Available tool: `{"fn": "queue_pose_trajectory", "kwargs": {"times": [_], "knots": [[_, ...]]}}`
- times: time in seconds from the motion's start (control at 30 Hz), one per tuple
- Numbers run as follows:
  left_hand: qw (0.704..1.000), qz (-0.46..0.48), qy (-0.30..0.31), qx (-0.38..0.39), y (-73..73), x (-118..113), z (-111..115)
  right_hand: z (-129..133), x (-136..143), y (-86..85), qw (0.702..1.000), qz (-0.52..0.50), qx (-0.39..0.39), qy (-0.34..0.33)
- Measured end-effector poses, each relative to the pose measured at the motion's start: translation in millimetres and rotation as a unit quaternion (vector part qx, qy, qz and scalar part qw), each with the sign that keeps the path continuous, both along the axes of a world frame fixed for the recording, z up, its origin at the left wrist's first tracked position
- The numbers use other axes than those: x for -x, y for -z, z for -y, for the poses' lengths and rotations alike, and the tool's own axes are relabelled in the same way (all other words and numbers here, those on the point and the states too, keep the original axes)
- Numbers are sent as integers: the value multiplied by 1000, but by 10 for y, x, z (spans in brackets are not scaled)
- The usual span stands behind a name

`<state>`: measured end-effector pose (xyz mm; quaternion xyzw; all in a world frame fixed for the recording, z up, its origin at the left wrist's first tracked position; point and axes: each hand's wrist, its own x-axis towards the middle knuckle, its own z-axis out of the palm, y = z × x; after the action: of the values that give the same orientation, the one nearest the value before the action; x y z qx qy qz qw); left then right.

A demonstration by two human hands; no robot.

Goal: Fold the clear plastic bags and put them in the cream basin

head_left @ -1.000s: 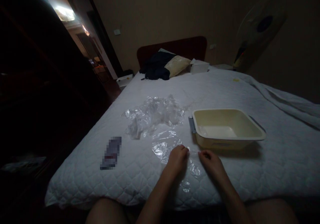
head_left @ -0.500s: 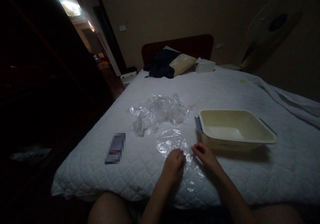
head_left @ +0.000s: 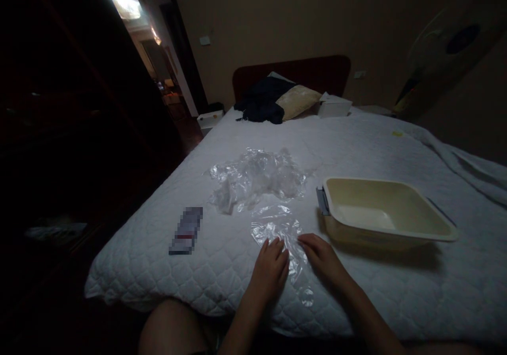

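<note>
Clear plastic film (head_left: 277, 218) lies on a white quilted bed (head_left: 158, 270) near its front edge, long axis running from a broad end that points toward the headboard (head_left: 325, 75) to a narrower tail aimed, slightly rightward, at that front edge. From where I stand, the person's left hand (head_left: 271, 265) rests over the film, fingers extended and slightly apart, while the right hand (head_left: 322, 257) has its fingertips at the film's right side, whether pinching I cannot tell. Beyond lies crumpled plastic (head_left: 259, 178); a cream basin (head_left: 380, 196) sits to the right.
</note>
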<state>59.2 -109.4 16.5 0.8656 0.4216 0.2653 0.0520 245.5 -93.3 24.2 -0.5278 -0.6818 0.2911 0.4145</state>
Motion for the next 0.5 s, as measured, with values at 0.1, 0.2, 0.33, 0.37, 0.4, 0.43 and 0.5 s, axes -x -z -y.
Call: {"fn": "queue_pose_trajectory", "kwargs": {"times": [0.1,0.2,0.33,0.37,0.4,0.43,0.5], "knots": [[1000,2,4,0,3,9,13,-10,-42,64,1000,4,-25,5],[1000,22,11,-19,9,27,27,-30,-70,65,999,8,-41,19],[992,92,-73,-45,23,80,59,-34,-75,30,998,24,-46,34],[987,112,-103,-42,28,98,69,-29,-73,28,998,27,-42,37],[982,130,-128,-36,34,118,78,-22,-70,30,998,28,-36,39],[978,144,-145,-29,40,139,88,-13,-68,36,998,27,-30,41],[974,160,-160,-11,55,180,105,2,-65,57,999,24,-17,43]]}}
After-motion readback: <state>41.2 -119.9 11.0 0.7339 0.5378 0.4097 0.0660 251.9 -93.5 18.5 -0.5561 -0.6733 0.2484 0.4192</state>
